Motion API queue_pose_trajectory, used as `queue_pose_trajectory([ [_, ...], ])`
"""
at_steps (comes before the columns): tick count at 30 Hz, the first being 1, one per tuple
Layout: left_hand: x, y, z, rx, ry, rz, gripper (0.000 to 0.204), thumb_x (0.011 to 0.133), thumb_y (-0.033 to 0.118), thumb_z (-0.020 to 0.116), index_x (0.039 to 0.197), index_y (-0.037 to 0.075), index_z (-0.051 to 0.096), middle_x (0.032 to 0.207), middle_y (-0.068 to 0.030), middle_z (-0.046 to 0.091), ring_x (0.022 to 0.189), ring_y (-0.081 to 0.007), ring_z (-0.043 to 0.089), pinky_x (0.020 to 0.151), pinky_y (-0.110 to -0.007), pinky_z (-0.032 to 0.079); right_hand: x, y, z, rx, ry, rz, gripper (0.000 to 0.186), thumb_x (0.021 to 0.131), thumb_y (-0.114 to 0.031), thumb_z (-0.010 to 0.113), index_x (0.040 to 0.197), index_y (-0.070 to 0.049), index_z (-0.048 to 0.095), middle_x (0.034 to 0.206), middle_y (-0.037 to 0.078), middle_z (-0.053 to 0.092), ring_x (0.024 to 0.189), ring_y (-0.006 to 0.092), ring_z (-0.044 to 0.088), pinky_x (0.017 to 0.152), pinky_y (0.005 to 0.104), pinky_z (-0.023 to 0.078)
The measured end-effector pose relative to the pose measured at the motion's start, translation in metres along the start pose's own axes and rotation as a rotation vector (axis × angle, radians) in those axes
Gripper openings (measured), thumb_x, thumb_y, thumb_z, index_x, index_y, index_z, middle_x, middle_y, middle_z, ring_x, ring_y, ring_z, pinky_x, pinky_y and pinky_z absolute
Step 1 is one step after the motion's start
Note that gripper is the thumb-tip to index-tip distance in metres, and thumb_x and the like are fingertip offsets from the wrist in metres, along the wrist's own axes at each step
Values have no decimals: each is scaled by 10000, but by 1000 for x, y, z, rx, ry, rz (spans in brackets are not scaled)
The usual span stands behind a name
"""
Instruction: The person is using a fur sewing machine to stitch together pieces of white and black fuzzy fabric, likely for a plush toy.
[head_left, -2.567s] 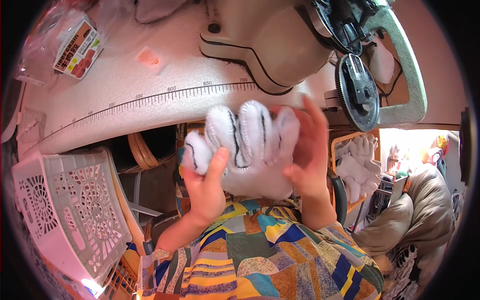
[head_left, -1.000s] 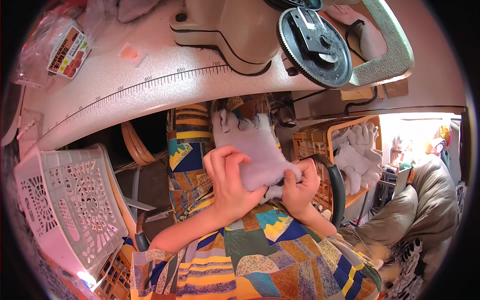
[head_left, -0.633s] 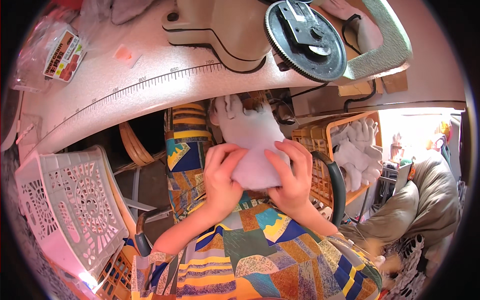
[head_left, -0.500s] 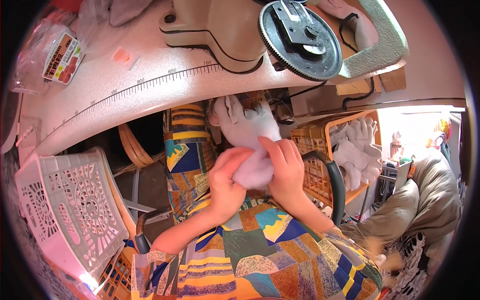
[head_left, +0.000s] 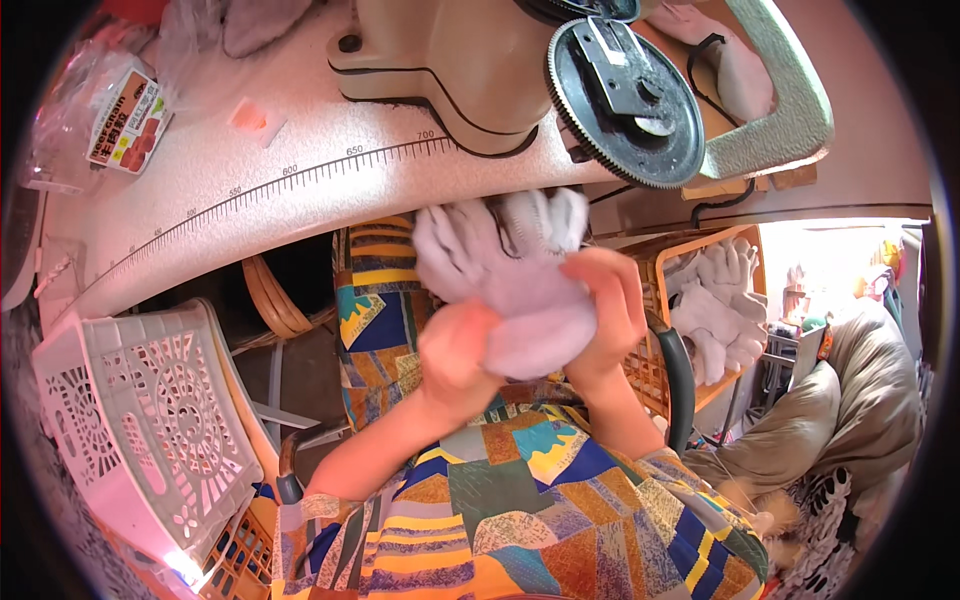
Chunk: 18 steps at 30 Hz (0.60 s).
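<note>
A pale white, fluffy glove [head_left: 515, 280] hangs over my lap, its fingers pointing toward the table and its rounded cuff end nearest me. My left hand [head_left: 456, 358] is closed on the cuff's left edge, somewhat smeared by motion. Gripping the right edge is my right hand [head_left: 607, 312], fingers bent and thumb behind the fabric. Beyond the cuff, whitish finger shapes spread toward the table edge; whether they belong to one glove or two I cannot tell.
A machine [head_left: 440, 60] with a black toothed wheel [head_left: 625, 110] stands on the white table [head_left: 300, 130]. To my right, an orange basket [head_left: 655, 270] holds several white gloves [head_left: 715, 310]. A grey-white plastic basket [head_left: 150, 400] stands left. Plastic wrapping [head_left: 70, 130] lies at the table's far left.
The glove has been opened out from a bunched shape and its cuff now spreads wider. My right hand has moved right and slightly up, away from my left hand.
</note>
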<state>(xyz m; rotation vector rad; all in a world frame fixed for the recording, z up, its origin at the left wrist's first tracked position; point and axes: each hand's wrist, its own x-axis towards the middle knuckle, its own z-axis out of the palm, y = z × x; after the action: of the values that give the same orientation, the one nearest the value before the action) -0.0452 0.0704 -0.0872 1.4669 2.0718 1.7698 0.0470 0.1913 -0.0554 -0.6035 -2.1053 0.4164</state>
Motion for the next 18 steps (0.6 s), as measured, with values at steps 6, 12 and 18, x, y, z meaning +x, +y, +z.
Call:
queue_pose_trajectory([
  [6,27,-5,-5,26,256,-200,360,695,99,745,987,-21,571,1067,-167,566,960,-258,564,774,-323,467,3,-9,-6,-51,-4,-91,398,580,-41,687,972,31,669,887,141,600,773,286,591,662,336,494],
  [12,8,14,-2,-306,72,-329,293,703,-53,684,980,-26,592,963,-138,622,876,-234,615,783,-294,480,14,10,6,-105,14,-37,442,640,-24,696,1078,27,668,938,141,624,822,272,612,753,318,500],
  [18,11,16,-33,-978,-335,-826,231,833,-23,593,1063,-39,593,1040,-78,652,942,-142,628,802,-265,491,12,10,-10,403,-436,569,433,676,14,702,1105,-38,684,952,81,669,842,175,622,764,288,497],
])
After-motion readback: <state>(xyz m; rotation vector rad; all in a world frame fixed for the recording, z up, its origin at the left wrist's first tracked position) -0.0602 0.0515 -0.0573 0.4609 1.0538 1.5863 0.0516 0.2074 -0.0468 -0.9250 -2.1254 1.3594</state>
